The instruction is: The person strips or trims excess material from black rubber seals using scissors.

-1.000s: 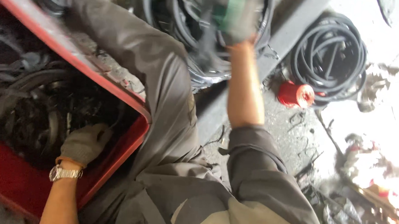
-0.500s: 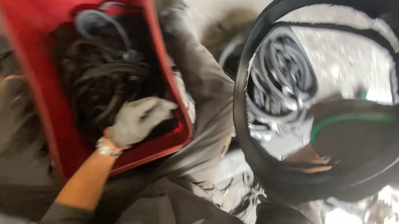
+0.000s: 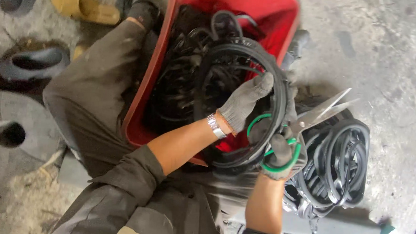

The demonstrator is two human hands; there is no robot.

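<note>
A red plastic crate (image 3: pixel 145 92) full of black rubber rings rests against my legs. Over it, a large black rubber ring (image 3: pixel 211 60) is held up. My left hand (image 3: pixel 244 102), in a grey glove with a metal watch at the wrist, grips the ring's right side with its fingers curled over the band. Just below and to the right, my gloved right hand (image 3: pixel 282 151) grips green-handled scissors (image 3: pixel 319 113), whose slightly parted blades point up and right. That hand also touches the ring's lower edge.
More black rubber rings (image 3: pixel 341 162) lie piled on the concrete floor at the right. A grey pipe (image 3: pixel 330 229) lies below them. A yellow sandal (image 3: pixel 85 8) and a grey sandal (image 3: pixel 33 64) lie at the upper left.
The view has swung over the crate. My left hand has risen from the crate's contents and now grips the big ring. The scissors in my right hand have come into view.
</note>
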